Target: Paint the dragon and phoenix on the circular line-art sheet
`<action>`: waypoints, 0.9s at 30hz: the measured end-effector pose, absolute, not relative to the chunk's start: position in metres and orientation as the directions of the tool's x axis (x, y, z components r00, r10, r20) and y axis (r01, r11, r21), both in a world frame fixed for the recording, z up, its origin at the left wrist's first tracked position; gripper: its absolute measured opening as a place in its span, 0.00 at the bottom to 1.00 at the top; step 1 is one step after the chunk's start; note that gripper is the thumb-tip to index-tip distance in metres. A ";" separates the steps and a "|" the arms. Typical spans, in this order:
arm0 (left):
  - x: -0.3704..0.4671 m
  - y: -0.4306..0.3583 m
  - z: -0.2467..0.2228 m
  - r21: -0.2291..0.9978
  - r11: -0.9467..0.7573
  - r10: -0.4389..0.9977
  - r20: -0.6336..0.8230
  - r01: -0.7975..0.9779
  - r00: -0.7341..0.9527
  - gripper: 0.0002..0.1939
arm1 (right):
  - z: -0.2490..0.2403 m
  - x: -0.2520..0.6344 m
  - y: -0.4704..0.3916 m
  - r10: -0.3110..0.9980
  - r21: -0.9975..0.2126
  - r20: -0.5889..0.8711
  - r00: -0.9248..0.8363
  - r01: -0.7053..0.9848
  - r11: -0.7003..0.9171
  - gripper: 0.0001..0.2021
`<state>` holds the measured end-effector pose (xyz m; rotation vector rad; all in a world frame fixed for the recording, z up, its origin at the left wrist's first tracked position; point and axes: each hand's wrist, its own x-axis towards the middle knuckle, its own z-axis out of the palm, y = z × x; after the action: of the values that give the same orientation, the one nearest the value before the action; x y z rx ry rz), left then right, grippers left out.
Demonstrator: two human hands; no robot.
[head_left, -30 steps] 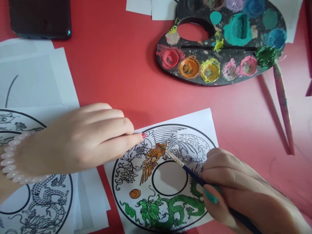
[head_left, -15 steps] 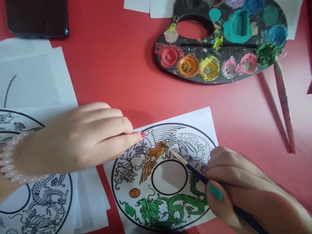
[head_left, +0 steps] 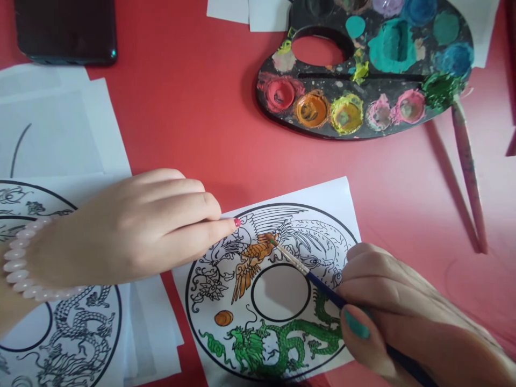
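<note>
A printed colouring sheet (head_left: 282, 293) lies on the red table, showing a ring with a green dragon and a bird partly painted orange-brown. My right hand (head_left: 403, 306) grips a blue-handled paintbrush (head_left: 322, 284), its tip touching the bird's orange part. My left hand (head_left: 161, 223), with a pink bead bracelet (head_left: 18, 263) at the wrist, rests at the sheet's upper left edge. Its index finger stretches out onto the paper; the other fingers bend, their tips hidden, and nothing shows in it.
A black paint palette (head_left: 342, 80) with several colours lies at the upper right. A second, paint-stained brush (head_left: 470, 166) leans on its edge. Under my left arm are more printed sheets (head_left: 80, 328). A dark phone (head_left: 66, 32) lies at the upper left, and white papers (head_left: 268, 15) lie at the back.
The brush tip stays on the orange part of the bird with hardly any movement. Both hands keep their places; the whole view has shifted very slightly.
</note>
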<state>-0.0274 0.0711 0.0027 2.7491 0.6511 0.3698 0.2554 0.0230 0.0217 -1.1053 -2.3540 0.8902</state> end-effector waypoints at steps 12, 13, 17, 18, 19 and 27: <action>-0.028 0.072 0.001 0.332 -0.856 0.471 0.181 0.397 0.863 0.08 | 0.028 0.241 0.027 0.783 -0.696 0.066 -0.618 0.534 0.480 0.12; -0.028 0.072 0.001 0.330 -0.858 0.466 0.180 0.393 0.866 0.08 | 0.028 0.240 0.028 0.784 -0.688 0.072 -0.616 0.538 0.486 0.11; -0.029 0.072 0.002 0.339 -0.865 0.450 0.193 0.371 0.872 0.07 | 0.030 0.237 0.030 0.804 -0.662 0.085 -0.588 0.570 0.487 0.11; -0.029 0.072 0.002 0.341 -0.862 0.453 0.191 0.374 0.871 0.07 | 0.030 0.238 0.029 0.803 -0.664 0.085 -0.590 0.568 0.487 0.11; -0.029 0.072 0.002 0.344 -0.860 0.457 0.191 0.377 0.869 0.07 | 0.031 0.239 0.028 0.797 -0.669 0.082 -0.598 0.560 0.489 0.12; -0.030 0.071 0.001 0.343 -0.858 0.465 0.197 0.383 0.863 0.07 | 0.024 0.254 0.023 0.797 -0.712 0.018 -0.604 0.552 0.434 0.13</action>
<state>-0.0295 0.0709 0.0006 2.7436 0.6391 0.3955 0.2541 0.0232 0.0242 -1.1518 -2.3400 0.9662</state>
